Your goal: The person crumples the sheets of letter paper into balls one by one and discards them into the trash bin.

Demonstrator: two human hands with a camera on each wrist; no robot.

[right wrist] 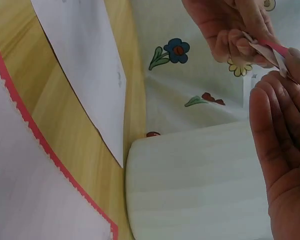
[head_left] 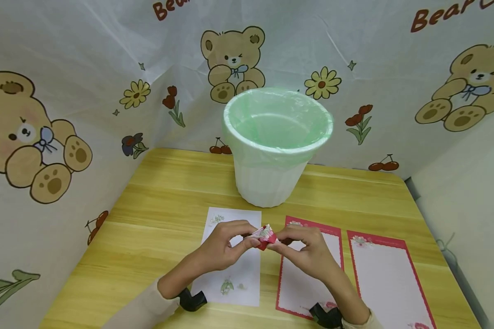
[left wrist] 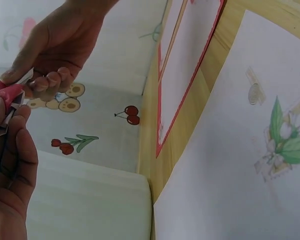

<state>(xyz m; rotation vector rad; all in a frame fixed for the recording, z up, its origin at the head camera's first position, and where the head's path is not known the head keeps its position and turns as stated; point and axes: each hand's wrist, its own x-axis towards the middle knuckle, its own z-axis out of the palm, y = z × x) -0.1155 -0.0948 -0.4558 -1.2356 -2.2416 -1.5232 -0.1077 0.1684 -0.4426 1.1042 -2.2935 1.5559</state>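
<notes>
Between both hands, above the table, is a small folded piece of red and white flower-printed paper (head_left: 265, 234). My left hand (head_left: 224, 244) pinches its left end between thumb and fingers. At the other end, my right hand (head_left: 308, 251) pinches it the same way. The left wrist view shows the folded paper (left wrist: 10, 95) at the left edge, its pink side and white edges visible. In the right wrist view the paper (right wrist: 272, 52) is partly hidden by the fingers. Below the hands lie a white sheet (head_left: 234, 274) with green plant prints and a red-bordered sheet (head_left: 304, 288).
A white bin (head_left: 267, 178) with a green liner (head_left: 277, 123) stands at the back of the wooden table (head_left: 169, 192). Another red-bordered sheet (head_left: 388, 274) lies at the right. A bear-printed cloth (head_left: 181, 45) hangs behind and along the sides.
</notes>
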